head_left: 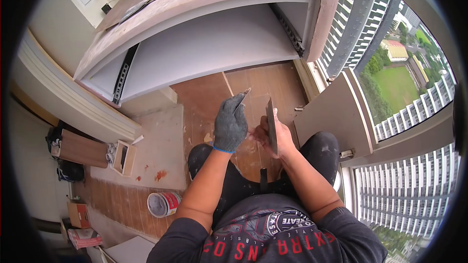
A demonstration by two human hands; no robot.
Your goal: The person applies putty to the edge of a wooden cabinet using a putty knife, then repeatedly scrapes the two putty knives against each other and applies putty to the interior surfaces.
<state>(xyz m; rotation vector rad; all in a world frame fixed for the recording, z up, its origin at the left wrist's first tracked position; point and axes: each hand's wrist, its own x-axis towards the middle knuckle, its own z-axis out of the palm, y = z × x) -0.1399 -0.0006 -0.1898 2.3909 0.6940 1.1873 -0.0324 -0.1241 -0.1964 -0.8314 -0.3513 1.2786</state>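
- Grey glove [226, 131] on the left hand [231, 122]; its fingers are closed together around a thin tool [247, 95], whose narrow end pokes out past the fingertips, up and to the right.
- The right hand [274, 137] is bare; it is partly closed around a flat plate [272, 125], seen almost edge-on and standing nearly upright in the view; a fingertip shows on its right side, more fingers on its left.
- The tool and the plate are near each other but apart, above the brown floor [248, 158] and between the two dark-clad knees; the open cabinet [204, 44], with a black rail on each side, lies ahead of them.
- The glove hides the tool's grip and most of the left fingers; the plate covers part of the right palm; the plate's broad face is hard to make out, and I cannot tell what, if anything, is on it.
- A red-and-white bucket [164, 204] sits on the floor by the left forearm; its contents are unclear; the black lens border cuts off the room's edges.
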